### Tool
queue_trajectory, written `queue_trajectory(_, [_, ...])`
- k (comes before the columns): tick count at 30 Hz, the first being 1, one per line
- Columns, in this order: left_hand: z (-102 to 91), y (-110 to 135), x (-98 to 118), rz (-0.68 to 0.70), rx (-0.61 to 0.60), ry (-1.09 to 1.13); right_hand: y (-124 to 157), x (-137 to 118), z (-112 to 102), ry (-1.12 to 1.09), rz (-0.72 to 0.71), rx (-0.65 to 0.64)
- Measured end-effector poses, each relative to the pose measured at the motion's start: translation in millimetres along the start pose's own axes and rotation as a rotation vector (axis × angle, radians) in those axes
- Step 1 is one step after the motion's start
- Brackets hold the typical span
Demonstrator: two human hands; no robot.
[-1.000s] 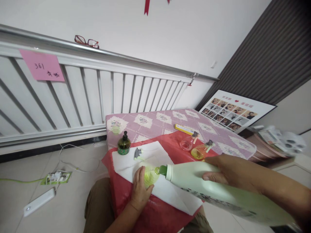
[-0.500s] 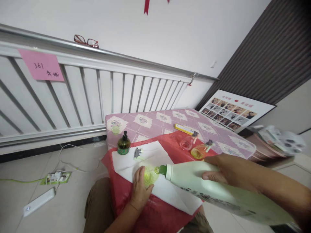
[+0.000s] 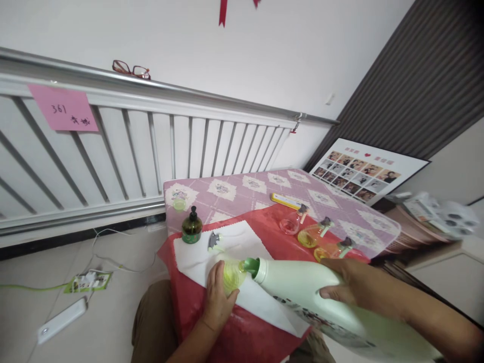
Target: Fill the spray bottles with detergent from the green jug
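Note:
My left hand (image 3: 217, 297) is wrapped around a small clear bottle (image 3: 233, 273) of yellow-green liquid that stands on a white sheet (image 3: 245, 247). My right hand (image 3: 353, 285) grips a large pale green jug (image 3: 313, 297), tipped on its side so that its green spout (image 3: 251, 265) meets the mouth of the small bottle. A loose grey pump cap (image 3: 214, 240) lies on the white sheet just behind the bottle.
A dark green pump bottle (image 3: 191, 227) stands at the table's left edge. Three small flasks with pink (image 3: 290, 222), yellow (image 3: 312, 235) and orange (image 3: 333, 250) liquid sit on the red cloth (image 3: 189, 307). A yellow tube (image 3: 286, 201) lies behind them. Cables and a power strip (image 3: 60, 320) lie on the floor.
The view has shifted slightly down and right, so the orange flask now shows. The jug has dropped a little lower, its spout still at the small bottle. Both hands keep their grips.

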State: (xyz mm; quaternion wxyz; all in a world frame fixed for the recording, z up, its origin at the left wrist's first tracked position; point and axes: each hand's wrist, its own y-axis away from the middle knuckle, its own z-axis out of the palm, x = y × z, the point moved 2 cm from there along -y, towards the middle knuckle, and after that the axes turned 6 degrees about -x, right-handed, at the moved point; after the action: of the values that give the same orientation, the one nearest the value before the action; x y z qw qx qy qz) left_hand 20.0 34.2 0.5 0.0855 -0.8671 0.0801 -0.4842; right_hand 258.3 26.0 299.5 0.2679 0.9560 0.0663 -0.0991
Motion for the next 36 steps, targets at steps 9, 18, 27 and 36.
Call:
queue_trajectory(9, [3.4,0.4,-1.5,0.023,0.074,-0.027,-4.1,38.8,17.7,-0.493,-0.058,0.174])
queue_trajectory(18, [4.8,1.1,-1.4,0.051,0.145,-0.014,-83.7,65.1,89.1,-0.789,0.045,0.903])
queue_trajectory(27, [6.9,-0.2,2.8,0.013,0.159,0.027,-114.8,55.4,166.5,-0.938,0.149,1.047])
queue_trajectory(36, [-17.8,2.7,8.2,0.084,0.115,0.181,-73.6,60.6,196.1,-0.951,0.224,1.164])
